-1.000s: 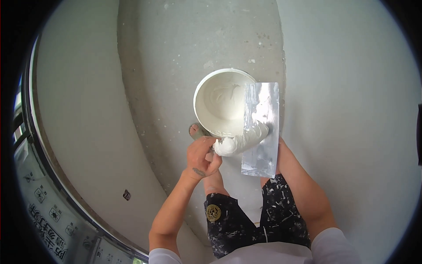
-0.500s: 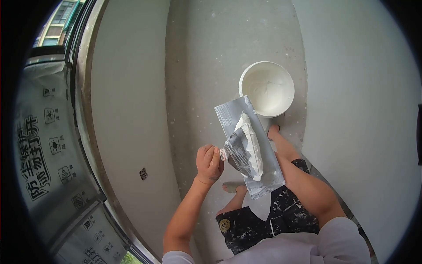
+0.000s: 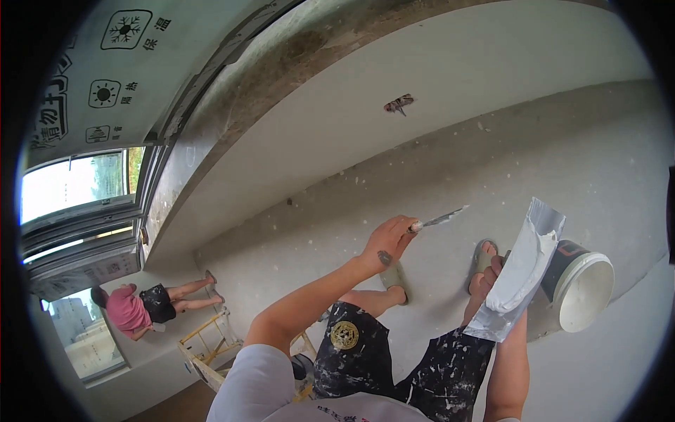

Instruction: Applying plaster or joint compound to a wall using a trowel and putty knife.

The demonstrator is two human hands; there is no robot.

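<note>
My left hand (image 3: 389,243) grips the handle of a putty knife (image 3: 444,216); its narrow, smeared blade points right, apart from the trowel. At the right, my right hand (image 3: 487,276) holds a flat rectangular plastering trowel (image 3: 548,216) from behind, with most of that hand hidden by the plate. A thick ridge of white putty (image 3: 522,264) lies along the metal face. Just beyond it a bucket (image 3: 585,290) shows its pale round opening and dark side, partly covered by the trowel.
A co-worker (image 3: 130,309) in a red shirt is by the window at the far left. A yellow metal frame (image 3: 211,336) stands on the floor behind my left arm. Loose wires poke from a hole (image 3: 399,104) in the pale wall. Printed film (image 3: 105,63) covers a window pane.
The view has swung around, bringing the co-worker and yellow frame into sight. My left hand has drawn the putty knife off the putty. The trowel now sits farther right, partly in front of the bucket.
</note>
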